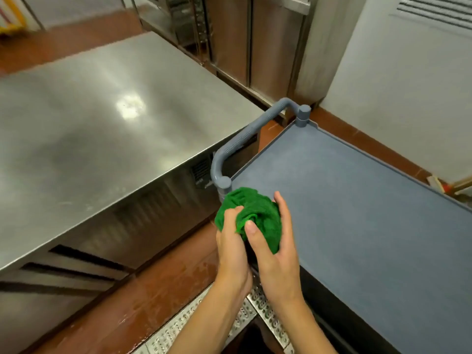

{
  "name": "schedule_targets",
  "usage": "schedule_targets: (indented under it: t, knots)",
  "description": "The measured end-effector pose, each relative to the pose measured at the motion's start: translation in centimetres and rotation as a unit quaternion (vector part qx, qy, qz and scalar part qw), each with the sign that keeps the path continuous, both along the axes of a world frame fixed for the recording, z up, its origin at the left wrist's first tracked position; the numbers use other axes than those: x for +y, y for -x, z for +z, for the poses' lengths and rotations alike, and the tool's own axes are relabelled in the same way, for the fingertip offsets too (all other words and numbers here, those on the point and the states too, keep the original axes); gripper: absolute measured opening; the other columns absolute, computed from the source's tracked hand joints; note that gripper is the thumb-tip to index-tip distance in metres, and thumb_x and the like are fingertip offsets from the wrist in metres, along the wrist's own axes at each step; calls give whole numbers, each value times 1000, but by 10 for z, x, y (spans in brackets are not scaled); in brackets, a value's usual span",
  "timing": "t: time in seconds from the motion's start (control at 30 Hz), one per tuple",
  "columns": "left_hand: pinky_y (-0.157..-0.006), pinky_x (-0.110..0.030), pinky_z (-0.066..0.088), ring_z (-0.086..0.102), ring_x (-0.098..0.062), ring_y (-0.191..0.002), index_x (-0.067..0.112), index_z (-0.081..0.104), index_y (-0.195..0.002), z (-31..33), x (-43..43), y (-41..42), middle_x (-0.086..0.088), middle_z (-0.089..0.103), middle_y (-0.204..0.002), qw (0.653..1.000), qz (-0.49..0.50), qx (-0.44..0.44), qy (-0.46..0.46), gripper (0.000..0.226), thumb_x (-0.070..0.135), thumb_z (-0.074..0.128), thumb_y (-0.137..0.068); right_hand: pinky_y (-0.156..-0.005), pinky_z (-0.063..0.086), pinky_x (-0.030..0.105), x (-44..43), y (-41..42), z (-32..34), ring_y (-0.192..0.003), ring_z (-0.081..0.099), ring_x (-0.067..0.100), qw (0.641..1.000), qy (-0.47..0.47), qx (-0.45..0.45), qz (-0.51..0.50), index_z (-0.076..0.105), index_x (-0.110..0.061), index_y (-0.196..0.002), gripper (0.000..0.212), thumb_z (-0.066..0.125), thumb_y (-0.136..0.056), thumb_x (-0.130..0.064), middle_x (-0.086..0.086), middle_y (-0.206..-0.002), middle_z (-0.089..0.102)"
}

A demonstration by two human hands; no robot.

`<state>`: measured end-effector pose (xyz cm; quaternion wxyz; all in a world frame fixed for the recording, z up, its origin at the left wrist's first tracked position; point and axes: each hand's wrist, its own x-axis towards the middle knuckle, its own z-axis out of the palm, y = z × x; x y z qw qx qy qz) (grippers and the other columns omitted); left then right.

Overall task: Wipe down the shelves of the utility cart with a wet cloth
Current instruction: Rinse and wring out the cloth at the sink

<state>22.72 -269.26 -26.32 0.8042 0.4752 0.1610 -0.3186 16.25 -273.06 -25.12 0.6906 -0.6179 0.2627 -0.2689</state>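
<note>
A bunched green cloth point(258, 210) is held between both hands just off the near left corner of the grey utility cart. My left hand point(233, 251) grips its left side with curled fingers. My right hand point(274, 251) wraps around its right side, thumb pressing into the folds. The cart's top shelf point(357, 213) is a blue-grey textured tray with a raised rim, stretching to the right and away. Its curved grey handle point(245, 136) rises at the far left end. The lower shelves are hidden under the top one.
A stainless steel worktable point(102, 118) stands to the left, close to the cart handle. Wet red-brown floor point(153, 290) lies between them, with a perforated metal drain grate point(194, 325) below my arms. A white wall point(396, 85) and steel cabinets point(255, 42) stand behind.
</note>
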Motion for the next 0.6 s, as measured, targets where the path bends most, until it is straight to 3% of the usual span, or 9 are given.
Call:
schedule_targets:
  t: [0.1,0.23,0.27,0.33,0.4,0.47,0.6]
  knots:
    - [-97,-53,55,69,-37,-110,9,67,-122,14,31,-13,-22,70,-120,996,71,-52,-4,68,41,71,-61,-106,46,40,24,-25,9,-130,53,7,998,-2,-20,63,39,-47,-144,83,71,-71,-70,-9,-144,52]
    - [-105,-53,49,66,-28,-118,47,47,-141,23,93,-41,-9,68,-128,978,192,-80,-8,87,37,76,-61,-103,48,32,80,-63,19,-127,55,7,989,20,-40,139,44,-35,-143,73,66,-78,-57,-4,-140,54]
    - [-106,-52,49,66,-27,-119,49,43,-143,28,103,-45,-8,68,-129,976,201,-83,-20,90,36,76,-61,-103,49,32,88,-70,20,-126,55,8,988,26,-45,144,46,-33,-142,70,66,-79,-56,-3,-139,55]
    - [-105,-50,51,66,-27,-118,33,46,-147,33,138,-53,-10,68,-128,969,232,-80,-28,85,33,74,-66,-103,49,35,121,-88,23,-123,58,9,982,24,-52,179,49,-32,-139,65,66,-80,-54,-1,-137,56]
    - [-100,-47,54,69,-29,-114,16,59,-135,38,180,-62,-13,71,-122,960,269,-70,-15,69,33,72,-69,-104,49,40,158,-106,26,-123,58,12,974,26,-56,219,53,-36,-134,59,69,-80,-53,0,-136,57]
    - [-95,-43,56,70,-28,-111,14,66,-127,42,222,-71,-13,72,-120,952,299,-64,-3,63,39,73,-70,-104,48,43,197,-121,28,-123,58,12,965,40,-59,254,56,-43,-128,52,70,-79,-54,-3,-134,58]
    - [-91,-39,55,69,-26,-113,14,66,-128,46,301,-80,-12,72,-122,934,347,-82,8,46,42,63,-91,-102,49,43,272,-146,34,-121,58,10,941,59,-59,328,59,-51,-117,39,68,-80,-58,-10,-127,60]
